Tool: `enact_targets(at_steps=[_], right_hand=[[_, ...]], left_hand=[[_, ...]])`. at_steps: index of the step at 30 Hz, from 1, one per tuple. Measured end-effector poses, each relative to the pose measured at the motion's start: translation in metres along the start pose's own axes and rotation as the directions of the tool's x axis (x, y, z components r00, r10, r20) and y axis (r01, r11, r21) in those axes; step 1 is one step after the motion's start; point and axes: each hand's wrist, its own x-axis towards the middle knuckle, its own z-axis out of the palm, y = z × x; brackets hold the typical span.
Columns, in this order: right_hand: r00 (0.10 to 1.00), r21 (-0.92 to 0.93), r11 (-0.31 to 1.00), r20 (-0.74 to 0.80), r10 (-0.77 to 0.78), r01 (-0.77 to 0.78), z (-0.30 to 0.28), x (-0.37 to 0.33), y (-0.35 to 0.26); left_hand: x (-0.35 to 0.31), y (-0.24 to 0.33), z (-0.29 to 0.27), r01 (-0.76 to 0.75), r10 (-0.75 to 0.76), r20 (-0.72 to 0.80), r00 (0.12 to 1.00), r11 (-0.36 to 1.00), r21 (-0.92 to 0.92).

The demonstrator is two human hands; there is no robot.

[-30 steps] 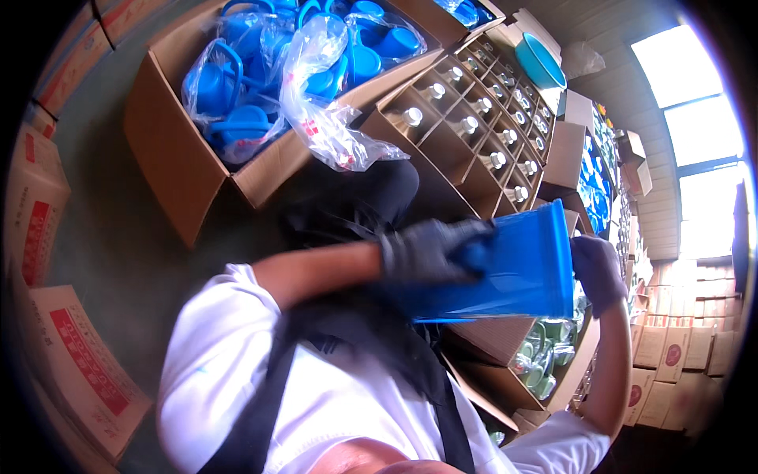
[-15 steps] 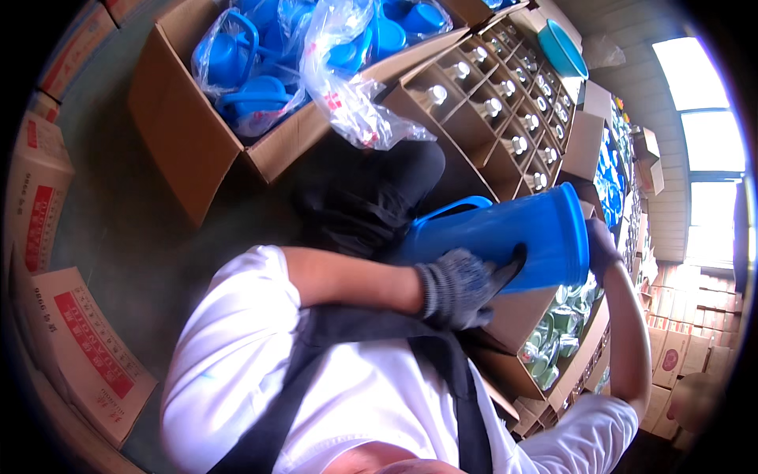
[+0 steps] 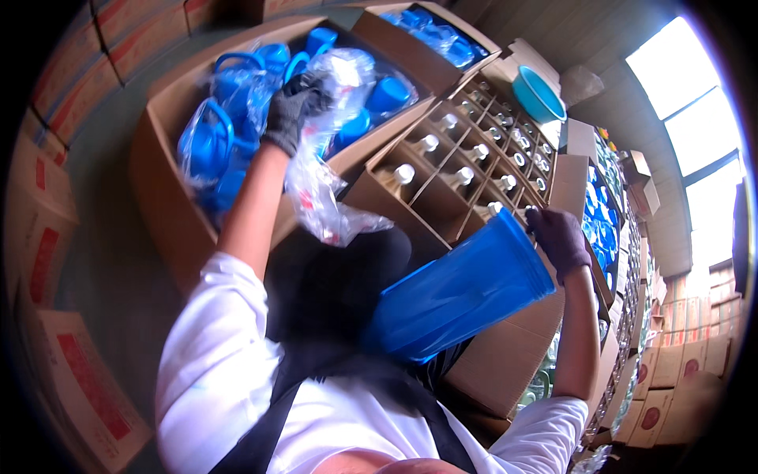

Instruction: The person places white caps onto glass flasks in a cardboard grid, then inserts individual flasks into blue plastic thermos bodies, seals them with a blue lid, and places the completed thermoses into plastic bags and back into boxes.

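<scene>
A tall blue plastic pitcher (image 3: 466,292) lies tilted over my lap, its wide rim toward the right. My gloved right hand (image 3: 559,243) is closed at the rim's upper side; its fingertips are partly hidden there. My left hand (image 3: 298,110), in a dark grey glove, reaches into an open carton (image 3: 170,150) at the far left. Its fingers curl into a clear plastic bag (image 3: 316,197) that hangs over the carton's near edge. Around that hand lie several blue pitchers (image 3: 212,150), some wrapped in plastic. The left fingertips are hard to make out.
A divided carton (image 3: 410,209) of white-capped bottles (image 3: 404,174) stands ahead, beyond my knee. Behind it are a teal basin (image 3: 538,95) and another carton of blue items (image 3: 442,39). Stacked cartons (image 3: 87,379) line the left side; more boxes (image 3: 671,371) stand at right.
My left hand has left the blue pitcher and moved forward and left into the carton of pitchers. The blue pitcher has shifted left and tilted differently. My right hand has moved slightly left with it.
</scene>
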Motion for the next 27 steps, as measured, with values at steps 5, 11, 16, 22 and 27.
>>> enact_targets(at_steps=[5, 11, 16, 22, 27], right_hand=[[0.967, 0.846, 0.482, -0.138, -0.214, 0.227, -0.032, 0.024, -0.057], [0.806, 0.901, 0.005, -0.384, -0.45, 0.433, -0.063, 0.049, -0.047], [0.912, 0.915, 0.127, -0.353, -0.208, 0.383, -0.077, 0.042, -0.01], [0.864, 0.849, -0.301, -0.487, -0.127, 0.434, -0.107, 0.09, 0.029], [0.748, 0.717, -0.555, -0.622, -0.234, 0.422, -0.15, 0.102, 0.057]], left_hand=[[-0.034, 0.041, 0.136, -0.168, 0.183, 0.16, 0.97, 0.981, -0.099], [-0.017, 0.019, 0.191, -0.045, 0.083, 0.346, 0.934, 0.992, -0.116], [0.016, 0.016, 0.206, -0.362, 0.206, 0.611, 0.765, 0.921, 0.141], [0.035, 0.01, 0.196, -0.207, 0.191, 0.508, 0.84, 0.978, -0.024], [-0.031, -0.047, 0.191, -0.022, -0.05, 0.274, 0.96, 0.967, 0.252]])
